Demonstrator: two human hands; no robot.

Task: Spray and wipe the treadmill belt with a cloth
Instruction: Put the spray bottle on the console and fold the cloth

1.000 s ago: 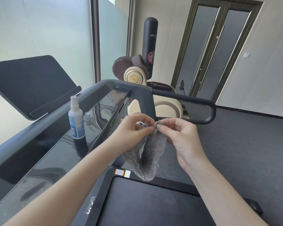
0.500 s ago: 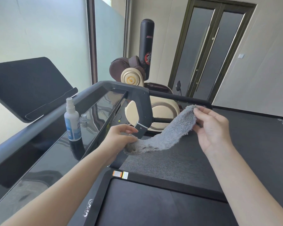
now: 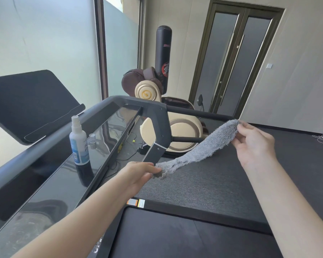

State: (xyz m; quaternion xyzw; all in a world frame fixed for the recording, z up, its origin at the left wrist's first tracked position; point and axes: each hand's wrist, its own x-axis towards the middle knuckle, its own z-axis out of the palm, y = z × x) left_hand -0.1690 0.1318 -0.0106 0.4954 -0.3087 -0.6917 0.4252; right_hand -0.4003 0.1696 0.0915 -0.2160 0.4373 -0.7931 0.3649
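A fluffy grey cloth point(image 3: 199, 148) is stretched in the air between my two hands, above the carpet just past the treadmill's front. My left hand point(image 3: 138, 175) pinches its lower end near the console's grey upright. My right hand point(image 3: 254, 144) pinches its upper end, higher and to the right. The black treadmill belt point(image 3: 185, 237) lies below, at the bottom of the view. A white spray bottle point(image 3: 79, 144) with a blue label stands upright on the glossy black console point(image 3: 50, 185) to the left, apart from both hands.
The console's grey frame and black side handle point(image 3: 199, 114) run across the middle. A small clear cap point(image 3: 92, 139) stands beside the bottle. A tilted black panel point(image 3: 30, 103) sits far left. A beige massage chair point(image 3: 181, 131) and a black punching bag point(image 3: 163, 58) stand behind, before dark double doors.
My hands, together at the bunched hanging cloth a second ago, have drawn apart. The cloth is now pulled out lengthwise, my right hand up and right, my left hand lower.
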